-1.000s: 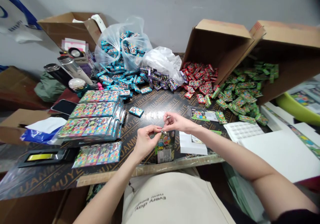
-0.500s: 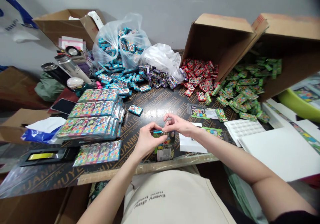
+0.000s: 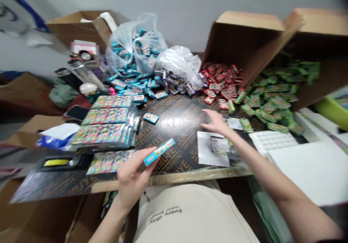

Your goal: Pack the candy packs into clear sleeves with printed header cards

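My left hand (image 3: pixel 132 176) is closed on a long flat colourful packet (image 3: pixel 159 151) with a blue edge, held low near the table's front edge beside the flat packets (image 3: pixel 108 162) lying there. My right hand (image 3: pixel 216 123) reaches out over the dark table (image 3: pixel 176 120), fingers spread and holding nothing, close to a printed card (image 3: pixel 236 123) and above white sheets (image 3: pixel 210 149). The frame is blurred by motion.
Stacked finished packets (image 3: pixel 108 125) sit at left. Piles of small blue (image 3: pixel 130 80), purple (image 3: pixel 174 84), red (image 3: pixel 220 82) and green (image 3: pixel 269 98) packs lie at the back, spilling from plastic bags and tipped cardboard boxes (image 3: pixel 244 44). White trays (image 3: pixel 274 141) lie at right.
Both hands were pinching one packet together at the table's middle front. Now my left hand has carried it down and left, and my right hand has let go and reached forward to the right.
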Demonstrator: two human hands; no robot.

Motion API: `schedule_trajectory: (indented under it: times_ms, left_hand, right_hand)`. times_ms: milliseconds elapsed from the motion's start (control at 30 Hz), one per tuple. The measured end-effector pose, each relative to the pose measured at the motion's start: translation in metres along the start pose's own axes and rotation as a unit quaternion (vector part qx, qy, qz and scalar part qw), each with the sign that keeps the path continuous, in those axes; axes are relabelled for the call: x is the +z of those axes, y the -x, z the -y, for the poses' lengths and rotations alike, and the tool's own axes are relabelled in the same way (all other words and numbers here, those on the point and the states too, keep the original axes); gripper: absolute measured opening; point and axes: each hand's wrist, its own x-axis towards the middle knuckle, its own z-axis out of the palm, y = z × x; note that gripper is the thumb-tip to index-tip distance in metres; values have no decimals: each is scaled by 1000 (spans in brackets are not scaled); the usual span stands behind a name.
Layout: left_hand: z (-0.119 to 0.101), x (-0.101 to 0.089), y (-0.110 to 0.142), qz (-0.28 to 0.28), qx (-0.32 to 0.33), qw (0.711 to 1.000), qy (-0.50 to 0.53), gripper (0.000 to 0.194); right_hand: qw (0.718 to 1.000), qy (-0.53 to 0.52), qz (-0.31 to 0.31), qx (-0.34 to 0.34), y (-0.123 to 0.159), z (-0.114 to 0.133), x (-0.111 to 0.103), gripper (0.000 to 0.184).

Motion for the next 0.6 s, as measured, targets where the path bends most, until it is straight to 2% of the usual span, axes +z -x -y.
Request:
schedule_trajectory:
  times_ms: [67,133,233,300,400,500,567,600]
  left_hand:
    - [3,-24,16,7,77,992,-103,38]
    - [19,-34,30,31,99,975,-194,45]
    - [60,-30,49,44,65,950,-304,46]
    - [87,-21,59,38,35,934,-352,45]
    - [114,-11,70,22,7,923,-384,41]
    - [127,-10,78,9,2,926,-377,39]
    - [129,-11,78,-5,2,936,-351,41]
    - [126,-11,75,-20,-3,944,-329,42]
  right_hand:
    - [985,165,55,3,-4,-53,-16,72]
    - [952,264,148,47,-10,-99,-23,79]
    - [945,263,188,44,-15,-139,-20,85]
    - [951,249,181,21,-11,-150,-14,87]
    - [958,254,130,-11,0,-159,-9,77]
    - [959,272,75,-14,12,-163,-11,56]
    - [963,268,17,-6,18,-152,-16,46]
    - [967,252,-29,-12,21,-138,-18,45]
